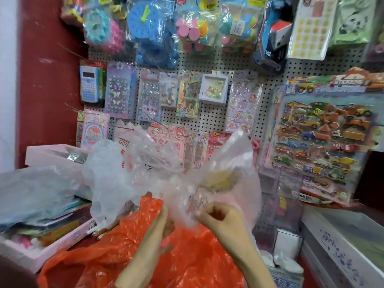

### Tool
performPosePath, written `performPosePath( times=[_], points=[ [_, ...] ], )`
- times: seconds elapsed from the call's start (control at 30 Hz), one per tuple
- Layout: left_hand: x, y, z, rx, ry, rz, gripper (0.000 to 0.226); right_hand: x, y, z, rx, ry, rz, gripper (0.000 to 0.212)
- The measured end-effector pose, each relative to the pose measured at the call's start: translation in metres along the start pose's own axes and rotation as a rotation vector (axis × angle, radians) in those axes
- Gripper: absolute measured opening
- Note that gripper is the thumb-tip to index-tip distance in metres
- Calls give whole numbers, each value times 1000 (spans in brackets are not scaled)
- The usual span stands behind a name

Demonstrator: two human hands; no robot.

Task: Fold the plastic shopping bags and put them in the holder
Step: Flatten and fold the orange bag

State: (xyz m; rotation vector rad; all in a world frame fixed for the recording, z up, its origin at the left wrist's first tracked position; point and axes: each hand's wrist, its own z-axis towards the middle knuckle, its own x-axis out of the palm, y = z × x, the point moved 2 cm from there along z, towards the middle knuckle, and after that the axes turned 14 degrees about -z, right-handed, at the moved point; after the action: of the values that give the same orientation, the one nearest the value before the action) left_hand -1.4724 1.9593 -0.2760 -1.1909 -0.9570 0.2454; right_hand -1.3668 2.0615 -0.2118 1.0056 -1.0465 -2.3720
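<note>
A crumpled clear plastic bag is held up at the centre, puffed out and blurred. My right hand grips its lower right part with curled fingers. My left hand is at its lower left edge; its fingertips are hidden behind the plastic. Below both hands lies a large orange plastic bag, spread over the counter. Through the clear bag on the right a yellowish shape shows; I cannot tell what it is. No holder is recognisable.
A pegboard with hanging toy and sticker packs fills the back. Pink trays with stationery and another clear bag lie at the left. A large vehicle sticker sheet leans at the right above white boxes.
</note>
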Motion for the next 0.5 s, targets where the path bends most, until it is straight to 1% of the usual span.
performPosePath(
  times=[0.03, 0.07, 0.1, 0.13, 0.17, 0.2, 0.23, 0.27, 0.3, 0.33, 0.37, 0.4, 0.43, 0.47, 0.5],
  points=[
    [0, -5, -1, 2, 62, -72, 88, 7, -5, -3, 14, 52, -72, 28],
    [-1, -8, -3, 30, 108, -79, 102, 12, -9, -7, 33, 125, -116, 27],
    [-3, -8, -4, 64, 112, -26, 115, 16, -10, -11, 42, 201, -121, 25],
    [-5, -7, -6, 92, 87, 75, 121, 19, -12, -16, 49, 271, -121, 25],
    [-9, -4, -4, 117, 42, 181, 116, 21, -13, -19, 50, 344, -100, 27],
    [-12, 1, -1, 133, -2, 236, 100, 20, -13, -23, 67, 395, -51, 26],
    [-13, 6, 2, 146, -48, 248, 75, 18, -16, -27, 105, 431, 14, 24],
    [-13, 9, 3, 188, -106, 242, 49, 14, -20, -30, 185, 421, 104, 26],
    [-13, 8, 3, 257, -160, 256, 35, 8, -30, -33, 263, 401, 185, 40],
    [-13, 4, 3, 352, -204, 275, 37, 0, -42, -35, 363, 350, 282, 63],
    [-11, -2, 1, 456, -227, 292, 44, -6, -53, -36, 393, 345, 404, 86],
    [-11, -9, -2, 546, -219, 312, 51, -13, -72, -33, 428, 294, 536, 100],
    [-11, -15, -3, 622, -194, 359, 55, -18, -69, -36, 434, 281, 662, 103],
    [-11, -17, -4, 682, -167, 414, 56, -25, -69, -38, 397, 310, 776, 107],
    [-15, -18, -3, 734, -147, 472, 57, -46, -56, -41, 221, 279, 862, 114]
  ],
)
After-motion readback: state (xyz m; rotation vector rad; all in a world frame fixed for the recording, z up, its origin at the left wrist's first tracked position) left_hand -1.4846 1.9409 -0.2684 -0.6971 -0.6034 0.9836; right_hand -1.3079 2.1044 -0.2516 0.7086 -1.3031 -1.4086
